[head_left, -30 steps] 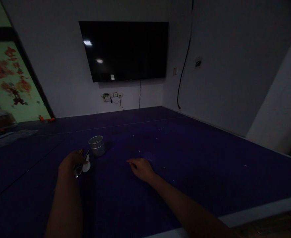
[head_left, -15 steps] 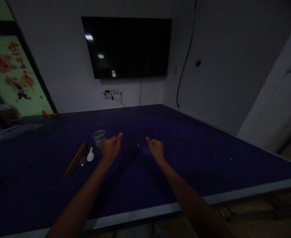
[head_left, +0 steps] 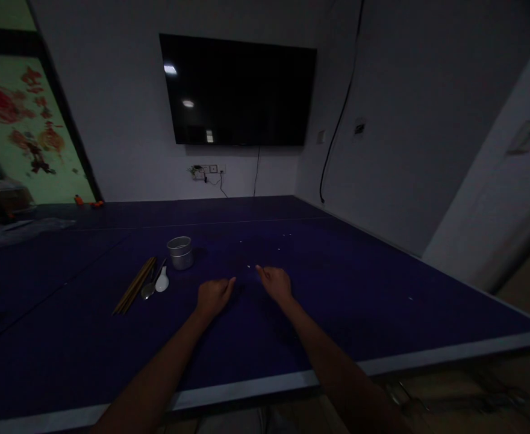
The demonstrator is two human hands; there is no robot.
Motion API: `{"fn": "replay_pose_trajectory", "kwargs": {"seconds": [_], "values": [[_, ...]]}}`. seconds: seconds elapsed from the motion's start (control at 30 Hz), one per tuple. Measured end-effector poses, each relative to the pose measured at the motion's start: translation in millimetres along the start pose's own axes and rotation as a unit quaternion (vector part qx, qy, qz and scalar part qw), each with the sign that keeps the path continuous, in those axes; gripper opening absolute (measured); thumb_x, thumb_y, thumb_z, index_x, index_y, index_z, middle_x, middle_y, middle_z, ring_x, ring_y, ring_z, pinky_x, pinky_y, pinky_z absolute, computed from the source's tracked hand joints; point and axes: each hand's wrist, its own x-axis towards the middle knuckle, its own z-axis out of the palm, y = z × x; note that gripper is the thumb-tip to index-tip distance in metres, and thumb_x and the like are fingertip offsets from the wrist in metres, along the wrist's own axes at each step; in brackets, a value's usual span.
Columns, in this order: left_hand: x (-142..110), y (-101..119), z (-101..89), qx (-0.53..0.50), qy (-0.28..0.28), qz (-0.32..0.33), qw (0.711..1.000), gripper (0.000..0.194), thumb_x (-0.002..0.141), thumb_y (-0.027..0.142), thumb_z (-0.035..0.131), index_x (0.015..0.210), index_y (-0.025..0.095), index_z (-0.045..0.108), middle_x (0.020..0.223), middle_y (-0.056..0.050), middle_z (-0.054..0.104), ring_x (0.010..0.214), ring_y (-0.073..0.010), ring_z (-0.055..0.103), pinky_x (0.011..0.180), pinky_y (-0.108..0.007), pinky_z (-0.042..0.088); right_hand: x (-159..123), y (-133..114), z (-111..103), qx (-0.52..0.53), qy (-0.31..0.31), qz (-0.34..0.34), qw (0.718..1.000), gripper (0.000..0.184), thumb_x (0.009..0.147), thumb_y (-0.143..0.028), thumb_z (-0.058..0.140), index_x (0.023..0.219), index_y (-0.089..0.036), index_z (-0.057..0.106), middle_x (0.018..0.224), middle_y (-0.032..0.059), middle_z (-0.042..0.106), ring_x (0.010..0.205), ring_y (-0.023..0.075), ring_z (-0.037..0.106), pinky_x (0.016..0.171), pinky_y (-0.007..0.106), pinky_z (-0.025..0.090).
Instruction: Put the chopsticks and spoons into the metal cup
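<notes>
Over the purple tabletop [head_left: 359,295], the left hand [head_left: 213,296] and right hand [head_left: 276,284] face each other, slightly apart. Both hands' fingers are curled together, thumbs pointing inward.

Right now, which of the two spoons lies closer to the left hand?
The white spoon, closer to the left hand; the grey metallic spoon lies beside the brown sticks.
</notes>
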Motion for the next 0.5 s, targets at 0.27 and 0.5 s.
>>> {"fn": "replay_pose_trajectory", "kwargs": {"seconds": [0.27, 0.5], "values": [[13, -51, -37.0, 0.089, 0.057, -0.085, 0.991, 0.045, 0.090, 0.039, 0.029, 0.083, 0.015, 0.066, 0.087, -0.015, 0.066, 0.085, -0.0238, 0.058, 0.070, -0.029, 0.036, 3, 11, 6, -0.032, -0.025, -0.001, 0.999, 0.058, 0.094, -0.050, 0.025, 0.064, -0.019, 0.064, 0.066, 0.0051, 0.065, 0.059, 0.0131, 0.057, 0.050, 0.023, 0.023], [6, -140, -60.8, 0.172, 0.108, -0.380, 0.902, 0.039, 0.084, 0.031, 0.034, 0.102, 0.010, 0.061, 0.106, -0.019, 0.059, 0.105, -0.0330, 0.048, 0.082, -0.043, 0.036, 6, 14, 10, -0.011, 0.000, 0.007, 1.000, 0.059, 0.093, -0.051, 0.025, 0.058, -0.019, 0.061, 0.060, 0.0042, 0.063, 0.055, 0.0129, 0.055, 0.049, 0.025, 0.021]]}}
